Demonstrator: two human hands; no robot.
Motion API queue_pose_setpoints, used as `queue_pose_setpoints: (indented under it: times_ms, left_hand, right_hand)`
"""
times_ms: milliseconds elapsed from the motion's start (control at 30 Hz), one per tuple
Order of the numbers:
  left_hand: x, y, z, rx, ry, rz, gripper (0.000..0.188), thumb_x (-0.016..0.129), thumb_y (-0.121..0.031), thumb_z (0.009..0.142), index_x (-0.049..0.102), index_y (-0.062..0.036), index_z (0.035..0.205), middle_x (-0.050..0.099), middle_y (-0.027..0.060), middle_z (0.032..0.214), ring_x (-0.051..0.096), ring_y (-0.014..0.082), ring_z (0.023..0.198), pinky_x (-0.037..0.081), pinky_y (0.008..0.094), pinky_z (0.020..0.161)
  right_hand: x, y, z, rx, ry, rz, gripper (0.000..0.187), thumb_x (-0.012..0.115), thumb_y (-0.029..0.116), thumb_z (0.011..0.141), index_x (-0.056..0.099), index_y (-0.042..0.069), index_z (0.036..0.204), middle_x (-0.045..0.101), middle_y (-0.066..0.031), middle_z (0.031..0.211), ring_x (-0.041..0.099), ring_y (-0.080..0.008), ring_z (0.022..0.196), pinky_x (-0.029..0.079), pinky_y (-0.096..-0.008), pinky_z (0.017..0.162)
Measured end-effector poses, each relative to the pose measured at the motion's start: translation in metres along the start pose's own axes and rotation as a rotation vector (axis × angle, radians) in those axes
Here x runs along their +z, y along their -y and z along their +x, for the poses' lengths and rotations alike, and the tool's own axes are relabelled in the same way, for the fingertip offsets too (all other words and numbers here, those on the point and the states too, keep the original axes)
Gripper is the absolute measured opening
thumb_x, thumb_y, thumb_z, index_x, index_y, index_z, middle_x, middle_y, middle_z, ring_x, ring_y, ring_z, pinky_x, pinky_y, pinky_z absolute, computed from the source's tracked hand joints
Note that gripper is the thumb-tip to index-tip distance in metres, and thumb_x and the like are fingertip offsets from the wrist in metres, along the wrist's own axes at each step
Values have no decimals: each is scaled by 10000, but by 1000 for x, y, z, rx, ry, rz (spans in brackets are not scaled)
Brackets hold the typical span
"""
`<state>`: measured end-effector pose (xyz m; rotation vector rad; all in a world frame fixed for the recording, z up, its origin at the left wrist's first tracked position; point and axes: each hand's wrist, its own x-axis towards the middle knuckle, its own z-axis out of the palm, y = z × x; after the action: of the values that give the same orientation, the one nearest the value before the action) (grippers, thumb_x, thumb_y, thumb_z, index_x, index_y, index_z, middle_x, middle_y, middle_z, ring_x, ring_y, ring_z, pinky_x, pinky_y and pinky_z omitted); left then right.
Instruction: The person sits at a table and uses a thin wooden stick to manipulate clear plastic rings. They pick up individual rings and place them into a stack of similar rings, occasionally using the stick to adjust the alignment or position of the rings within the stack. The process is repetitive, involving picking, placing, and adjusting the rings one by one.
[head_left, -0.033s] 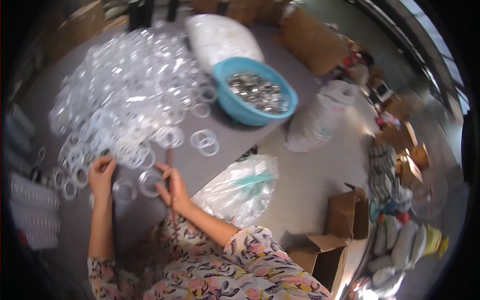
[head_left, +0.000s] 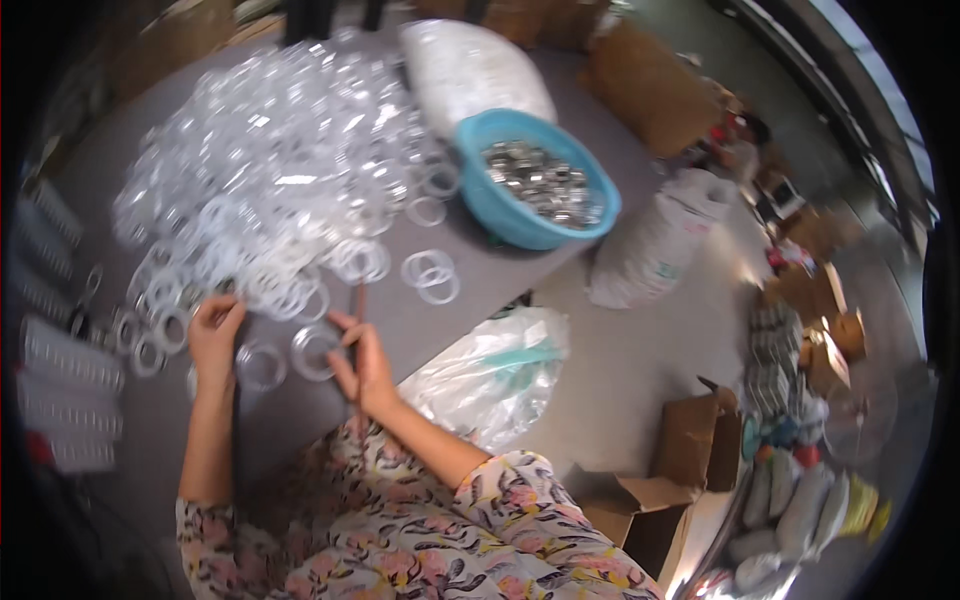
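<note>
My left hand [head_left: 215, 335] is closed in a pinch at the near edge of a heap of clear plastic rings [head_left: 270, 170]. What its fingertips hold, if anything, is too blurred to make out. In my right hand [head_left: 362, 365] is a thin reddish-brown stick [head_left: 361, 300], upright across the palm. The thumb and forefinger of that hand are parted beside a clear round plastic piece [head_left: 317, 352]. Another clear round piece [head_left: 260, 366] lies between the two hands on the grey table [head_left: 410, 320]. A few loose rings [head_left: 432, 272] lie apart, beyond my right hand.
A blue basin [head_left: 530, 235] of shiny metal pieces stands at the table's right edge, by a full white bag [head_left: 475, 80]. Grey slotted trays [head_left: 70, 400] are at the left. A sack [head_left: 655, 245], a plastic bag [head_left: 500, 380] and an open carton [head_left: 690, 440] are on the floor.
The whole view has shifted slightly, so things sit further right in the picture. Both hands keep nearly the same poses beside the rings.
</note>
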<state>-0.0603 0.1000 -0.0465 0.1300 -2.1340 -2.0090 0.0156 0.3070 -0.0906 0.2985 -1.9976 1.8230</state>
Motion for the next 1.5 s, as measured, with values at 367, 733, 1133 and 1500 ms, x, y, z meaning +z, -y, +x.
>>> queue_pose_setpoints:
  times_ms: [367, 733, 1133, 1500]
  left_hand:
    - [-5, -39, -60, 883, 313, 789, 272, 673, 1, 644, 621, -86, 897, 614, 35, 844, 566, 228, 758, 429, 353, 687]
    - [-21, -42, -67, 1035, 183, 984, 276, 677, -57, 621, 610, -78, 888, 604, 14, 899, 560, 194, 793, 401, 344, 718]
    - [-36, -45, -71, 758, 542, 947, 200, 661, -25, 671, 611, -88, 854, 606, 9, 877, 555, 190, 841, 379, 346, 752]
    - [7, -41, 4, 671, 474, 774, 188, 652, -79, 725, 612, -72, 909, 594, 69, 943, 539, 257, 924, 405, 379, 782]
  right_hand:
    - [-5, 23, 3, 30, 25, 22, 238, 578, 37, 809, 362, 37, 909, 484, -291, 1230, 491, -323, 1136, 325, -370, 984]
    - [-7, 23, 6, 60, 93, 19, 213, 548, 44, 832, 356, 39, 924, 473, -302, 1228, 478, -321, 1150, 315, -385, 993]
    - [-6, 21, 5, 31, 49, -12, 238, 589, 20, 797, 374, 37, 899, 513, -287, 1198, 520, -309, 1103, 357, -350, 950]
    - [-4, 24, 4, 92, 80, 15, 198, 530, 29, 832, 356, 41, 925, 472, -286, 1234, 477, -287, 1147, 321, -368, 992]
